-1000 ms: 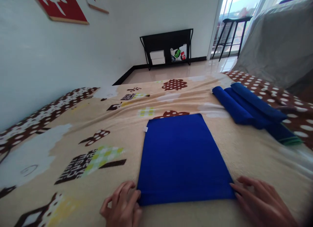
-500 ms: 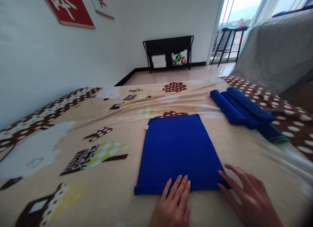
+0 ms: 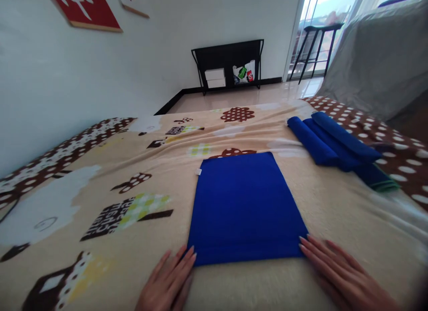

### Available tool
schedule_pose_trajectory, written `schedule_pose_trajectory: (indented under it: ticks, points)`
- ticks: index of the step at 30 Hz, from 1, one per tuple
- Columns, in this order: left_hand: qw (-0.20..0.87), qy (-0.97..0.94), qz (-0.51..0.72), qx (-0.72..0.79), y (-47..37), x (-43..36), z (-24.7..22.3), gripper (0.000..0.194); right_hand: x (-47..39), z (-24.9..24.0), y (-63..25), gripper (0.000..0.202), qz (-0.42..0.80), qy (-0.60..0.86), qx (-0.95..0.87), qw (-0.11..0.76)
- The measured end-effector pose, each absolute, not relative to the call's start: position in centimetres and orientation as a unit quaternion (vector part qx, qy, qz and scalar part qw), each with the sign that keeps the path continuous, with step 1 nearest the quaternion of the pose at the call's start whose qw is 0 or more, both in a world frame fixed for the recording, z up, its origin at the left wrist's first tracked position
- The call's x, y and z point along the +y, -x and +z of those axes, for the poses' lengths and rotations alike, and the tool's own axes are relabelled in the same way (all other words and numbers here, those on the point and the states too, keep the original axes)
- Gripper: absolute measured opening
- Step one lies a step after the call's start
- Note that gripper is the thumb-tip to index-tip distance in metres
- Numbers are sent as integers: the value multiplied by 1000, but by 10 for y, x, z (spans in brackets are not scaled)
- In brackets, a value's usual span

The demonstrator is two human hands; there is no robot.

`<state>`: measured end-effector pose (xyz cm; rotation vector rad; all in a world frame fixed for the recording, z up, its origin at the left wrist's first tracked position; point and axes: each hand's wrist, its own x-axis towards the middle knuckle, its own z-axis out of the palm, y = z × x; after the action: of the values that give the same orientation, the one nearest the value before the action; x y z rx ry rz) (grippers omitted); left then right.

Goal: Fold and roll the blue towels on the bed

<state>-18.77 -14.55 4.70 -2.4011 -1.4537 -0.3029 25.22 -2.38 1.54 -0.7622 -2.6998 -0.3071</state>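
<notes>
A blue cloth (image 3: 247,204) lies flat on the patterned blanket (image 3: 130,230), with a small white tag at its upper left edge and a narrow fold along its near edge. My left hand (image 3: 169,277) rests at the near left corner of the cloth, fingers stretched out and fingertips touching it. At the near right corner, the fingertips of my right hand (image 3: 344,268) touch the cloth, its fingers also extended. Neither hand grips anything.
Rolled or folded blue cloths (image 3: 334,141) lie at the right on the blanket. Beyond the bed stand a black rack (image 3: 230,56) and a dark stool (image 3: 316,47). A grey-covered object (image 3: 377,61) is at the right.
My left hand has moved left from the middle of the near edge to the left corner. My right hand stays at the right corner, its fingers now straighter and closer together.
</notes>
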Motion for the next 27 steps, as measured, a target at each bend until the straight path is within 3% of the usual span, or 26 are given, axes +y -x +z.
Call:
schedule_pose_trajectory:
  ticks: [4, 9, 15, 19, 21, 24, 27]
  points:
    - [164, 806, -145, -550, 192, -145, 44, 52, -18, 15, -255, 47, -94, 306, -928, 192]
    - [108, 776, -200, -588, 193, -131, 47, 31, -5, 13, -252, 29, -89, 332, -905, 250]
    - [54, 810, -190, -552, 211, -125, 63, 24, 10, 23, -255, 16, 24, 353, -908, 226]
    - [25, 799, -152, -582, 211, -115, 69, 18, 25, 39, -247, 17, 94, 371, -909, 167]
    - [63, 767, -138, -624, 202, -110, 66, 16, 29, 41, -240, 20, 67, 390, -903, 164]
    - [208, 699, -123, -673, 171, -103, 58, 18, 20, 36, -219, 19, -71, 446, -868, 207]
    - [284, 670, -175, -663, 123, -96, 50, 23, 0, 31, -185, 26, -134, 403, -866, 262]
